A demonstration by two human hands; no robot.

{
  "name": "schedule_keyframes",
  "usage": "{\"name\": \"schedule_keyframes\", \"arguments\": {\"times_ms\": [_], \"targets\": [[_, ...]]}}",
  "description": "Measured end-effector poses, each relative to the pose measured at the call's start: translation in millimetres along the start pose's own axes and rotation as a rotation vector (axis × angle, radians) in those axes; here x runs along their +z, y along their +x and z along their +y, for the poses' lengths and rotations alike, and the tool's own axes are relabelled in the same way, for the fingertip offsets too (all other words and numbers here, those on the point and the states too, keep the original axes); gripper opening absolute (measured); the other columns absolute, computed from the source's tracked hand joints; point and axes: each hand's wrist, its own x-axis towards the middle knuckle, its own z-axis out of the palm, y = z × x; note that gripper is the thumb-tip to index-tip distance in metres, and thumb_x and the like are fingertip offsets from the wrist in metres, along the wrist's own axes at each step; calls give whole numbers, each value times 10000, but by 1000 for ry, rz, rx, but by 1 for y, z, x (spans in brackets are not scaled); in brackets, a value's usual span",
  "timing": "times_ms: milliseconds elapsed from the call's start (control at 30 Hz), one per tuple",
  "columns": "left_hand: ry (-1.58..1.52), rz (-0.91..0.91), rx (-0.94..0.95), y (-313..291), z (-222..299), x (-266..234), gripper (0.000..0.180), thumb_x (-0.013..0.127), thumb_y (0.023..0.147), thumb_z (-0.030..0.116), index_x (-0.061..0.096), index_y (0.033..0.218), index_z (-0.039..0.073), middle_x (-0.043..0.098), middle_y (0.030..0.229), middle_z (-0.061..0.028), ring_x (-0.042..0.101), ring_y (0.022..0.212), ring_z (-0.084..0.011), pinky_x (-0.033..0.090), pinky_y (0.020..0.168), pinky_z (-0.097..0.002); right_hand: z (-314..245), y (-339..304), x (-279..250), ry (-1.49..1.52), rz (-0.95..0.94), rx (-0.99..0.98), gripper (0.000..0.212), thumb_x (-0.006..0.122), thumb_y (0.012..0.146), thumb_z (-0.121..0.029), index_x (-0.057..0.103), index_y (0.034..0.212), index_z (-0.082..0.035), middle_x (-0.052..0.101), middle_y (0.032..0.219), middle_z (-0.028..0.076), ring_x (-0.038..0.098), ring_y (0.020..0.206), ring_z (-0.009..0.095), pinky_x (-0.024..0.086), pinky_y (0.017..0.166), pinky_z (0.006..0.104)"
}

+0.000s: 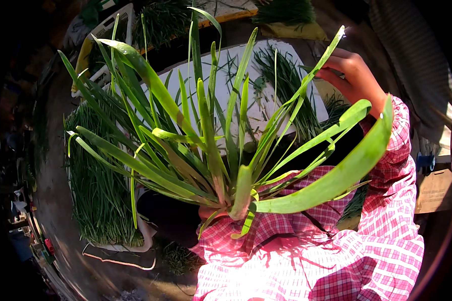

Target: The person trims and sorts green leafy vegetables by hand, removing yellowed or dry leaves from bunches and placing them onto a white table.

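Note:
A bunch of garlic chives fans out close in front of me, its long flat green leaves spreading upward and to both sides. My left hand grips the bunch low at its base; only a small patch of skin shows, and the leaves hide most of the fingers. Raised at the upper right, my right hand has its fingertips pinched together at a long leaf, near that leaf's tip. The leaf partly covers the fingertips. Both sleeves are pink checked cloth.
Behind the bunch stands a white board with loose chives on it. A tray of packed chives is at the left. A white basket stands farther back. Rightward are a blue spool and a cardboard box.

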Motion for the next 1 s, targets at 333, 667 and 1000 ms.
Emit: {"name": "schedule_keyframes", "arguments": {"times_ms": [333, 667, 1000], "targets": [[-25, -70, 0, 13, 3, 7, 325, 557, 686, -85, 486, 1000, -43, 570, 806, -94, 554, 752, -181, 442, 675, -265, -48, 82, -34, 416, -164, -284, 139, 530, 786, -113, 565, 889, -25, 579, 827, 72, 549, 734, 148, 437, 665, 250], [-38, -49, -5, 9, 1, 6, 322, 559, 686, -88, 489, 997, -43, 570, 807, -91, 554, 759, -180, 441, 684, -265, -53, 113, 40, 891, -890, -338, 172, 552, 778, -121, 561, 881, 16, 582, 804, 97, 560, 763, 154, 425, 661, 238], [-21, -138, -19, 22, 10, 15, 320, 560, 685, -92, 492, 994, -42, 570, 808, -89, 554, 766, -179, 440, 692, -264, -52, 92, 37, 692, -918, -351, 166, 551, 774, -114, 561, 877, 15, 580, 798, 101, 560, 757, 162, 425, 656, 243]]}}
